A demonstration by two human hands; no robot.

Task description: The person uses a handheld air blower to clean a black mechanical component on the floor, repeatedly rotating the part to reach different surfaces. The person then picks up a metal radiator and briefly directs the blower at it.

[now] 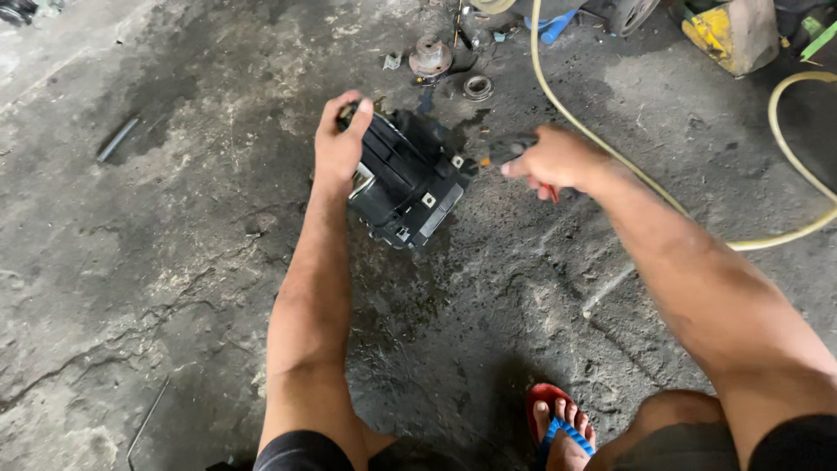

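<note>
- Cracked, oil-stained concrete floor all around, darker and wet-looking under the work.
- Pale yellow hose looping across the upper right, passing just behind the right forearm and curving off the right edge.
- Yellow container at the top right corner, well apart from the work.
- Black motor housing — ribbed, blocky, tilted on the floor between the two hands, with pale square fittings on its lower face.
- Left hand wrapped over the housing's upper left edge, fingers curled around it, steadying it against the floor.
- Right hand closed in a fist on a tool handle — dark, with red showing below the fingers — its orange tip touching the housing's right side near a fitting.
- Red-and-blue sandal on a foot at the bottom edge, near the right knee.
- Round metal hub and a bearing ring lying just beyond the housing; short dark tube off to the left, well apart.
- Judged as mid-step: working a fastener or seam on the housing's side with the tool. Calls next for a firm brace from the left hand and a steady tip, so as not to slip off the fitting.
</note>
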